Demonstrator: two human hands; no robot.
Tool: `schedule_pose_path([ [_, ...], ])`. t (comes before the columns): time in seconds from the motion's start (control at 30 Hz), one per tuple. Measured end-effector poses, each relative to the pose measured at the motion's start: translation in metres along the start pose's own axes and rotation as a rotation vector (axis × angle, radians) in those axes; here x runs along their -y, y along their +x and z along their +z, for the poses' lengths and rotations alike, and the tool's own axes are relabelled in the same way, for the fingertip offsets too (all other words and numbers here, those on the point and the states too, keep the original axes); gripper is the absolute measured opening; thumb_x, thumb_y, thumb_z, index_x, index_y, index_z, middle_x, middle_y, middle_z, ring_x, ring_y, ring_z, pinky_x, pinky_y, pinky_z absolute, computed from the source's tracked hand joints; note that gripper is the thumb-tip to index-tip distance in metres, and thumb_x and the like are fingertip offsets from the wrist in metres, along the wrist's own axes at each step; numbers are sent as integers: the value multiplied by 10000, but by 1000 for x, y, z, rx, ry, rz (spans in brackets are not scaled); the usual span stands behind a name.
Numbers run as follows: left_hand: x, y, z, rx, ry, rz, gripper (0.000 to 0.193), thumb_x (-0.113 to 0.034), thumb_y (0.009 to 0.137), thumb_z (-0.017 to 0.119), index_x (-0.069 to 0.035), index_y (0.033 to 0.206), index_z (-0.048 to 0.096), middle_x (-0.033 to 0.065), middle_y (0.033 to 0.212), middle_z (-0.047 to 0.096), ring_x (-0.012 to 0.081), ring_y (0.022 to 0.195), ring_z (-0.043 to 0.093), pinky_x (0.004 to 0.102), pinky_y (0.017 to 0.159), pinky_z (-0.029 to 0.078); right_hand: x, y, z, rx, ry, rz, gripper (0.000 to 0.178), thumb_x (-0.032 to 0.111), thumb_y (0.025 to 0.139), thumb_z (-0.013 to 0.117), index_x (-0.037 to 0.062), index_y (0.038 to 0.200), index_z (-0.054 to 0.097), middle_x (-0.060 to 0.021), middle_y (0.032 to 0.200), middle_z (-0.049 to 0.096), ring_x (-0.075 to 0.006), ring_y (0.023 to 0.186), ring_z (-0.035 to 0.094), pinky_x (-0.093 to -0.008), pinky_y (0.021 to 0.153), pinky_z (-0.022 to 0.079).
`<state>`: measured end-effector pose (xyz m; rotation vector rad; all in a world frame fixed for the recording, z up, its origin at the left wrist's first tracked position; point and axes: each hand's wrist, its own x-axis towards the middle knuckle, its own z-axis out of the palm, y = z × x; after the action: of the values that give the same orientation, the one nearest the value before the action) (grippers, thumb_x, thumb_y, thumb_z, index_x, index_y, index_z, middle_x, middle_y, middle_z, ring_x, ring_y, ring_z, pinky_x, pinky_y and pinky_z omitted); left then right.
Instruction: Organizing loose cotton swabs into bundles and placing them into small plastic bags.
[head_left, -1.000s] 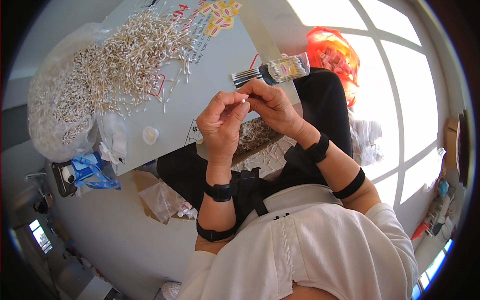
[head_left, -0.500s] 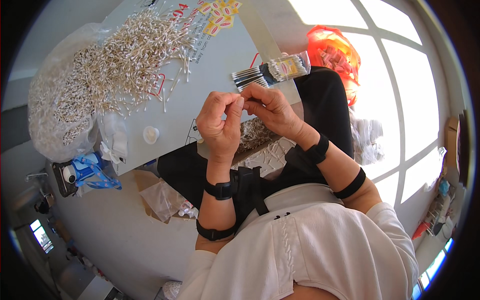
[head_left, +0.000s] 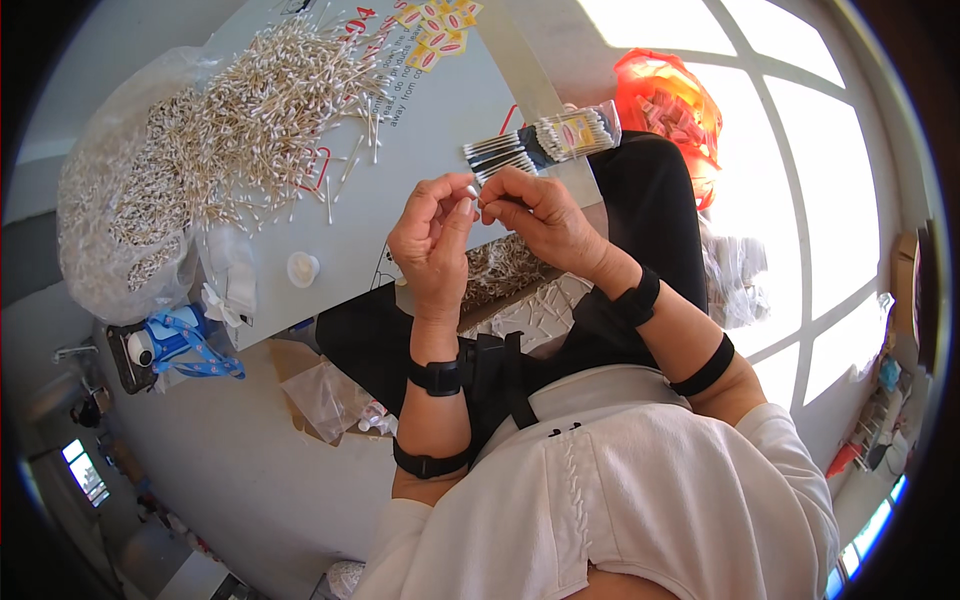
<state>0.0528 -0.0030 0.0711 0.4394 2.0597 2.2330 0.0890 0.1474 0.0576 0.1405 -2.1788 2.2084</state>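
In front of my body, my left hand (head_left: 433,228) and my right hand (head_left: 537,215) are close together, both pinched at the fingertips. A small white tip between them looks like the end of a cotton swab (head_left: 472,190); the fingers hide most of it. Just beyond my right hand lies a clear pack of cotton swabs (head_left: 575,135) with a yellow label, and several swabs stick out on its dark left part. Below my hands, an open box (head_left: 505,268) on my lap holds many swabs. A large heap of swabs (head_left: 285,110) covers the table's left.
A clear plastic bag (head_left: 130,200) full of swabs sits at the table's left edge. Yellow labels (head_left: 438,32) lie at the far side, and a small white round cap (head_left: 302,269) stands nearer. An orange-red bag (head_left: 668,125) is on the right. A blue strapped item (head_left: 180,340) hangs below left.
My left fingers have parted slightly from my right ones and shifted a little left, and the white tip now shows between them. Everything else stays put.
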Motion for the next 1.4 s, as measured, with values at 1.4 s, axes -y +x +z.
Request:
schedule_pose_path([
  [1.4,83,-13,-25,10,356,-259,57,-5,867,634,29,912,632,78,738,637,119,650,581,270,632,485,-75,100,-47,108,-1101,-229,98,126,870,612,55,807,588,-97,817,596,-327,805,628,-436,690,503],
])
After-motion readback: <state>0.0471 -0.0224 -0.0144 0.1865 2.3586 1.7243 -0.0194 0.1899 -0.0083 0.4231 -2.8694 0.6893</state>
